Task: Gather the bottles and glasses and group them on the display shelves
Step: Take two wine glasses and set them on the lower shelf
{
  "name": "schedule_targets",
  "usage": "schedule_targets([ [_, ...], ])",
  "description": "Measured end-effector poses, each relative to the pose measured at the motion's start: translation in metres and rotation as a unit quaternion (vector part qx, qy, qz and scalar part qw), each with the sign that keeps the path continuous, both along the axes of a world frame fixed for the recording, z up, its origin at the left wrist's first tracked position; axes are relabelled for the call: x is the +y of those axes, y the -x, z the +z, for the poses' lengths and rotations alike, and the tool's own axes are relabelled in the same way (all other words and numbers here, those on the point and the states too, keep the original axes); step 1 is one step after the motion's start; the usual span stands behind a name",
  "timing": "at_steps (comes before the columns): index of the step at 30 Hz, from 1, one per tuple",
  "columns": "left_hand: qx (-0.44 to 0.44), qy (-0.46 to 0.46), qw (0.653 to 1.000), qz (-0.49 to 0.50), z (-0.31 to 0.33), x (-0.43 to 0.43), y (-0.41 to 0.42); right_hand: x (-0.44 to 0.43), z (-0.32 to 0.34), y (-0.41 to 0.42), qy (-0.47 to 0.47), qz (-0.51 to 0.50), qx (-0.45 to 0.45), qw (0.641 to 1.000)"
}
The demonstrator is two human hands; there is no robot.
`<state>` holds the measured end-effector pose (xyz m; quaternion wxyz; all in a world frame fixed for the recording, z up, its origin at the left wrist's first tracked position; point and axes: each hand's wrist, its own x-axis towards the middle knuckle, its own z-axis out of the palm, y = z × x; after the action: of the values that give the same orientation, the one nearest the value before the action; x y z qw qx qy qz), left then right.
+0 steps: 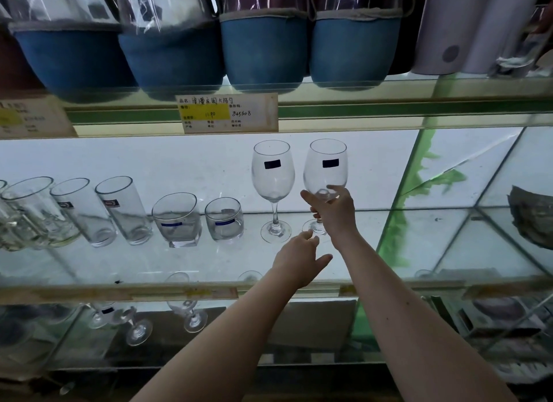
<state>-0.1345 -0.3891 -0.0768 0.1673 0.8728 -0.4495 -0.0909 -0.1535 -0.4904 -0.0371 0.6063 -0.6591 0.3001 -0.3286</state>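
R hand [336, 214] is on the right wine glass [326, 165]. Thumb is on one side of the bowl's underside and fingers [339, 189] curl round the other, w/ the stem running down behind my palm. So R is holding that glass low on the bowl. It leans a little to the left, and its foot sits at shelf level. Can't tell if the foot is resting or just off the glass.

L hand [297, 259] reaches in from below. Its fingers [309, 240] are fairly straight and loose w/ the thumb splayed out to the right, gripping nothing. The tips are right at the near edge of that glass's foot; contact unclear.

The left wine glass [273, 174] stands upright just beside it on the same middle glass shelf [209, 261], bowls nearly touching. Both carry a small dark sticker.

Further left along the shelf there's a row:
- short round tumbler [224, 219]
- square-based tumbler [176, 219]
- two tall straight glasses [124, 210]
- a handled mug [30, 213] at the far edge

On the shelf below, more stemmed glasses [187, 309] show through the pane. On the upper shelf are blue-bottomed packs [264, 48] in clear plastic, w/ a handwritten price tag [227, 113] on the rail reading 11.90.
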Motion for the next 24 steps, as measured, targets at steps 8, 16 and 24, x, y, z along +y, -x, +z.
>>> schedule_targets([
  [8, -0.013, -0.006, 1.0, -0.005, 0.0, -0.003, -0.003, 0.005, -0.005, 0.005, -0.06, -0.004, -0.058, 0.997],
  [16, 0.005, -0.023, 0.999, -0.034, 0.01, -0.004, -0.008, 0.017, -0.002, 0.018, -0.052, -0.04, -0.025, 0.998],
  [24, 0.037, 0.018, 0.998, -0.042, 0.022, 0.005, 0.002, 0.037, 0.012, 0.038, -0.085, -0.091, -0.043, 0.991],
])
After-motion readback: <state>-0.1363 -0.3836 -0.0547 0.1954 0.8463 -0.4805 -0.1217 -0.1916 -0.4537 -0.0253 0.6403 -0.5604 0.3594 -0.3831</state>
